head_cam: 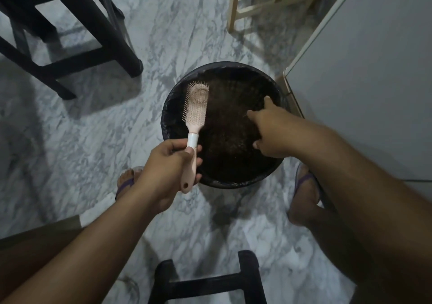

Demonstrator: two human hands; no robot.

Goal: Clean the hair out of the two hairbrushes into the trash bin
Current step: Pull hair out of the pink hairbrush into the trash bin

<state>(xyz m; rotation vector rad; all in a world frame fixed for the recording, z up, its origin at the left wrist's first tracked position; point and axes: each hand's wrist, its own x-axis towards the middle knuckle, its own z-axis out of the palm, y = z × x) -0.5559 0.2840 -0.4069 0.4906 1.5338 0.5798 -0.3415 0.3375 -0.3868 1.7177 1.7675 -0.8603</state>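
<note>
Pink plastic with a white band at the neck, the hairbrush (pixel 197 107) is held over the left part of the trash bin (pixel 168 107), its bristle face turned up towards the camera and its head pointing away from the person. The left hand (pixel 168 166) grips the brush by the handle, fingers curled round it and the thumb pressed against the white band, while the butt end of the handle sticks out below the palm. The right hand (pixel 268 128) hovers over the right side of the bin with its fingers (pixel 250 115) spread apart and pointing down into the dark opening; it holds nothing that can be made out, and it does not touch the brush. The bin is round and black, lined with a dark bag, and its contents are too dim to read. It stands on a grey-and-white marble floor (pixel 93 140), close beside a white cabinet (pixel 362 81) on the right. Two feet in purple-strapped sandals (pixel 127 183) sit either side of the bin's near rim. A black stool (pixel 70 23) stands at upper left, a pale wooden frame (pixel 257 7) at the top, and another black stool (pixel 210 282) at the bottom edge.
</note>
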